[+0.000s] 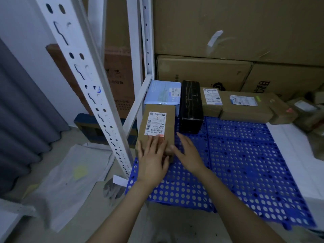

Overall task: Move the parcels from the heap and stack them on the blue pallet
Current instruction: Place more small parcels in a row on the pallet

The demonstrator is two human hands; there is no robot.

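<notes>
Bright blue plastic pallet [236,155] dotted with round holes, plain brown cardboard parcel [158,109] with white barcoded label and red strip, glossy black oblong parcel [191,106], pale blue plastic mailer bag [161,93], white slotted metal shelf post [98,95], grey pleated curtain [17,120].

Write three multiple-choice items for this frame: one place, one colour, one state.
1. The black parcel lies: A on the blue pallet; B on the floor; C on a shelf.
2. The mailer at the pallet's back left corner is: A red; B light blue; C green.
3. The left hand: A grips the black parcel; B hangs idle; C rests flat on the near brown box.
Key: 1A, blue grid shows round its near end; 2B, pale blue wrap; 3C, straight fingers lie on its top.
</notes>
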